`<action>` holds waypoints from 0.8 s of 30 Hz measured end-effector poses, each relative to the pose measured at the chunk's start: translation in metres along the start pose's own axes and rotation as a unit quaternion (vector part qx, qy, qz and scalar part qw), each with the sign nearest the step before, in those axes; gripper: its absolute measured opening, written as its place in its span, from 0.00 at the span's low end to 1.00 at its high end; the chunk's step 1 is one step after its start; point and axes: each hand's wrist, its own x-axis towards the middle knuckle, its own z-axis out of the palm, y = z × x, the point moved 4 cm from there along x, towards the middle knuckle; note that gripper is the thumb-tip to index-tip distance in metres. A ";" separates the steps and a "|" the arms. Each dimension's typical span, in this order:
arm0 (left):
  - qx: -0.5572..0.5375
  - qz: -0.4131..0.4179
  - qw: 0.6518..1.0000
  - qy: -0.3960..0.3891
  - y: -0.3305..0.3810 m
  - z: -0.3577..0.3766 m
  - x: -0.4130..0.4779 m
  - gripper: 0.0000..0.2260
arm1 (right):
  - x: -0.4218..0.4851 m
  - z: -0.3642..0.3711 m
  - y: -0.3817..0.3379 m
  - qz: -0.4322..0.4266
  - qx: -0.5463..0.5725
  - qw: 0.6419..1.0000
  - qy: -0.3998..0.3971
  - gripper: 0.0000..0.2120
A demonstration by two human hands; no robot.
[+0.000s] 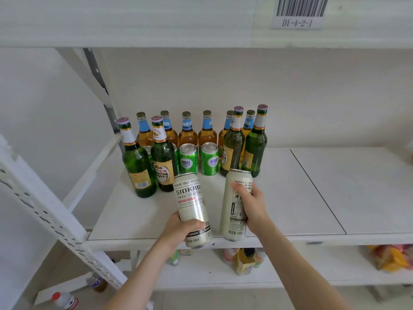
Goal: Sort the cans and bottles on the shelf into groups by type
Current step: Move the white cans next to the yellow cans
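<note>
Fingers (193, 225) of left hand (178, 229): curled round the lower body of the left white can (192, 202), thumb across its front. The can is tilted, top leaning away, with its base out past the front edge of the shelf (312, 186).
Fingers (241, 189) of right hand (253, 205): wrapped round the middle of the right white can (234, 220), thumb on the near face. The can is close to upright with its base at the shelf's front lip; whether it rests there cannot be told.
Held pair: same tall white type, just beside each other but apart. Judged to be carried together so they go down as one group.
Amber bottles (187, 133): one row along the back wall.
Green cans (188, 158): in front of that row; two plainly seen, others partly hidden.
Green bottles (137, 162): two at the left and two at the right, flanking the green cans.
Status: white cans not yet placed.
Risk: the left can hangs beyond the edge, so a slack grip would drop it.
</note>
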 end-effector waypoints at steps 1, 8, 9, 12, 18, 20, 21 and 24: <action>-0.004 -0.002 1.000 -0.005 -0.002 0.002 -0.003 0.32 | -0.005 -0.003 0.000 0.000 0.002 1.000 0.005 0.09; -0.026 -0.030 0.999 -0.037 -0.013 0.033 -0.018 0.30 | -0.037 -0.037 -0.008 -0.014 -0.009 0.999 0.036 0.14; -0.028 -0.029 0.998 -0.043 -0.012 0.039 -0.020 0.30 | -0.041 -0.043 -0.010 -0.018 -0.011 0.999 0.040 0.15; -0.016 -0.022 0.998 -0.060 -0.010 0.059 -0.027 0.32 | -0.051 -0.065 -0.018 -0.029 -0.020 0.998 0.055 0.15; 0.003 0.000 0.997 -0.072 -0.004 0.110 -0.042 0.33 | -0.065 -0.116 -0.037 -0.049 -0.042 0.996 0.068 0.15; 0.005 0.008 0.998 -0.068 -0.003 0.132 -0.047 0.33 | -0.071 -0.136 -0.044 -0.052 -0.047 0.995 0.066 0.12; 0.008 0.010 0.998 -0.066 -0.003 0.141 -0.049 0.33 | -0.074 -0.145 -0.046 -0.052 -0.049 0.995 0.065 0.11; 0.010 0.012 0.999 -0.050 -0.002 0.177 -0.056 0.33 | -0.083 -0.180 -0.056 -0.049 -0.048 0.996 0.059 0.11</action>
